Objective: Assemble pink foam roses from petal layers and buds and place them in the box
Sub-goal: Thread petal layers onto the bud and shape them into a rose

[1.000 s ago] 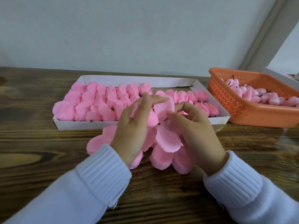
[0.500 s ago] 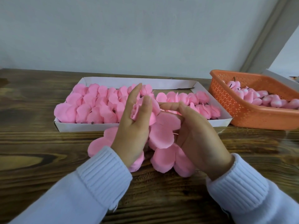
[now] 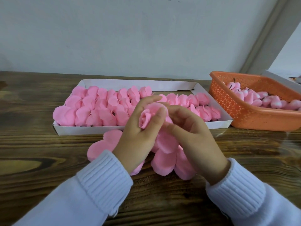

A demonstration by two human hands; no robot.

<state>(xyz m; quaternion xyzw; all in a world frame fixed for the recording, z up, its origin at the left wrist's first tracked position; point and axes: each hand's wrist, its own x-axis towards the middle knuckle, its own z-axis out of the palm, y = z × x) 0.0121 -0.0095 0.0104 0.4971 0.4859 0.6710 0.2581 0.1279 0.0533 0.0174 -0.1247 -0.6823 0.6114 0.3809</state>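
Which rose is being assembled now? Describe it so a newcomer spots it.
Find the white box of roses on the wooden table. At its near edge the left hand grips one rose, above loose flat petal layers. Unlike those in the box, it is held up, spiral centre facing the camera.

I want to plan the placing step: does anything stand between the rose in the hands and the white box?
Nothing visible blocks it. The left hand and right hand hold the rose just before the box; it has free room only at the back right, behind rows of finished roses.
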